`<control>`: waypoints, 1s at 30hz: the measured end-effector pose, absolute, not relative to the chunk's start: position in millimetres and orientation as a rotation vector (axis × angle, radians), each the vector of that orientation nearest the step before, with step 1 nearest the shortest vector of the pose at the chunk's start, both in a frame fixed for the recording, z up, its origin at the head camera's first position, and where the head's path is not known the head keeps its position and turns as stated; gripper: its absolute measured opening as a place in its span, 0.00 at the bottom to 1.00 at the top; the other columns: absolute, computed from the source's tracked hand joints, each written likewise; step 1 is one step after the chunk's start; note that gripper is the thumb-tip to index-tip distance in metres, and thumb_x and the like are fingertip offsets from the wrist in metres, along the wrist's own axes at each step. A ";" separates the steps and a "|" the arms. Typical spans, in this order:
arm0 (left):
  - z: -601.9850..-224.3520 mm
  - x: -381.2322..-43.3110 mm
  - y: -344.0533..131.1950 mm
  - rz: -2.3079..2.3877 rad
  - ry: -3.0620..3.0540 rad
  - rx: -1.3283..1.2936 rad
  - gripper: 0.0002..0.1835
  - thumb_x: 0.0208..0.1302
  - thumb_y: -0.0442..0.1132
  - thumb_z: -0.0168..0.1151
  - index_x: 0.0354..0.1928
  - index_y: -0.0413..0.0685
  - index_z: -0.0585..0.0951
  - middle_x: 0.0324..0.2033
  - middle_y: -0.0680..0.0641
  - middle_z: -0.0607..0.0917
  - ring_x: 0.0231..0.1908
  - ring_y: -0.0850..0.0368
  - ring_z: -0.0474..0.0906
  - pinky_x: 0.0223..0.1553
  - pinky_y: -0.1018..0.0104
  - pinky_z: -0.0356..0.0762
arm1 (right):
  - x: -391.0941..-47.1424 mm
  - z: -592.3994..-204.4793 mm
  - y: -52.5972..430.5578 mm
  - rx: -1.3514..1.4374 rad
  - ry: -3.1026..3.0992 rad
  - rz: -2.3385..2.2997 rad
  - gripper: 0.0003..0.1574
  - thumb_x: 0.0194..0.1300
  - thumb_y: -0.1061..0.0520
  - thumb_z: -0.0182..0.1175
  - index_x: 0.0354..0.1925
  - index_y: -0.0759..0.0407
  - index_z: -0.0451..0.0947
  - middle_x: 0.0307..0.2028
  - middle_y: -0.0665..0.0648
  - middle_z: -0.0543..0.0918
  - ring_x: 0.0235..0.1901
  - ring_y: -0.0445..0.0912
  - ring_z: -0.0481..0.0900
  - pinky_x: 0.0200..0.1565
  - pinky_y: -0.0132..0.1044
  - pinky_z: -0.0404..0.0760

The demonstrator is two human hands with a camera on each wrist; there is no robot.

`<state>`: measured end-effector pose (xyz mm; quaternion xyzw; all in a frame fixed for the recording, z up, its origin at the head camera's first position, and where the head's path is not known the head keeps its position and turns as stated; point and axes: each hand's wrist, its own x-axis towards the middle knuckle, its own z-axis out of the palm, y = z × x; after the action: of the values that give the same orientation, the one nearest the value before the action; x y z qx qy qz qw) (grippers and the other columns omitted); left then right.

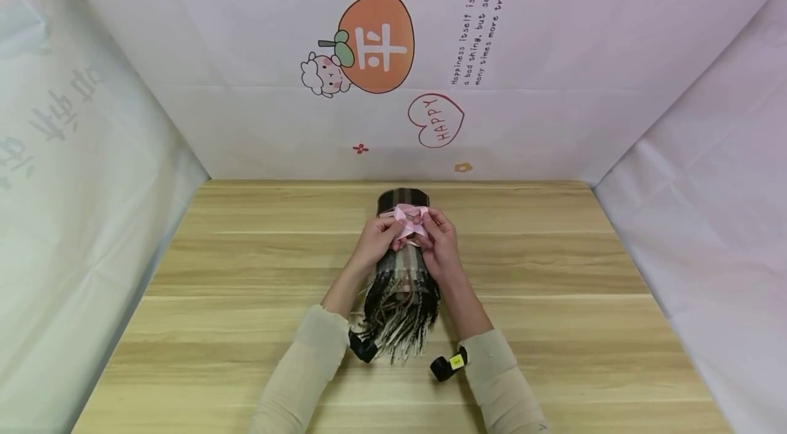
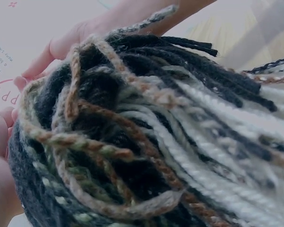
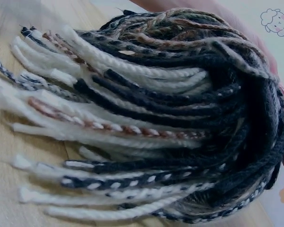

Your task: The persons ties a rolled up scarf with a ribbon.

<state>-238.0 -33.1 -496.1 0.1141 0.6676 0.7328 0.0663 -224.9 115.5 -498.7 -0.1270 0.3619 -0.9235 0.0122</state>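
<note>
A rolled plaid scarf (image 1: 404, 262) in black, grey and brown lies lengthwise in the head view. Around its upper part runs a pink ribbon (image 1: 410, 210), looped over the top. My left hand (image 1: 376, 240) pinches the ribbon between thumb and fingers from the left. Opposite it, my right hand (image 1: 443, 242) pinches another part of the ribbon from the right. The scarf's twisted fringe (image 1: 399, 324) spreads toward me between the forearms. Both wrist views are filled mostly by the fringe (image 2: 180, 118), which hides the ribbon and most of the fingers.
The scarf lies on a wooden table (image 1: 246, 297). A white printed sheet (image 1: 270, 133) stands along its back edge, with pale sheets (image 1: 707, 215) at the sides. Small black cameras hang at the left wrist (image 1: 364, 348) and right wrist (image 1: 444, 368).
</note>
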 end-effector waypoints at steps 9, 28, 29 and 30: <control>-495.9 -235.5 -34.0 2.242 2.009 0.266 0.23 0.75 0.36 0.54 0.16 0.44 0.73 0.12 0.55 0.75 0.17 0.64 0.72 0.25 0.73 0.73 | -220.5 -498.7 120.5 -0.504 0.992 -2.862 0.23 0.77 0.65 0.38 0.36 0.58 0.79 0.34 0.51 0.81 0.21 0.41 0.53 0.28 0.31 0.57; -495.8 -237.1 -33.4 2.347 1.834 0.011 0.20 0.74 0.35 0.54 0.19 0.46 0.76 0.12 0.55 0.76 0.14 0.67 0.70 0.21 0.77 0.72 | -216.8 -499.6 126.2 -0.618 1.407 -2.698 0.22 0.75 0.69 0.44 0.30 0.59 0.81 0.45 0.55 0.69 0.34 0.41 0.67 0.36 0.28 0.70; -495.4 -237.0 -33.3 2.349 1.833 0.007 0.20 0.74 0.35 0.54 0.19 0.46 0.76 0.12 0.55 0.76 0.14 0.67 0.70 0.21 0.77 0.72 | -216.2 -499.2 125.8 -0.605 1.442 -2.692 0.22 0.75 0.69 0.45 0.29 0.59 0.82 0.46 0.56 0.69 0.36 0.41 0.68 0.36 0.28 0.72; -495.3 -236.9 -33.2 2.349 1.834 0.002 0.20 0.74 0.35 0.54 0.19 0.46 0.76 0.12 0.55 0.75 0.14 0.67 0.69 0.21 0.77 0.72 | -215.7 -498.8 125.4 -0.590 1.477 -2.688 0.22 0.74 0.70 0.46 0.29 0.58 0.82 0.46 0.56 0.69 0.39 0.41 0.70 0.37 0.27 0.73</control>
<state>-236.9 -33.2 -495.3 0.0008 0.6133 0.7857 0.0807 -215.7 125.4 -498.8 -0.1888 0.4728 -0.8607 0.0091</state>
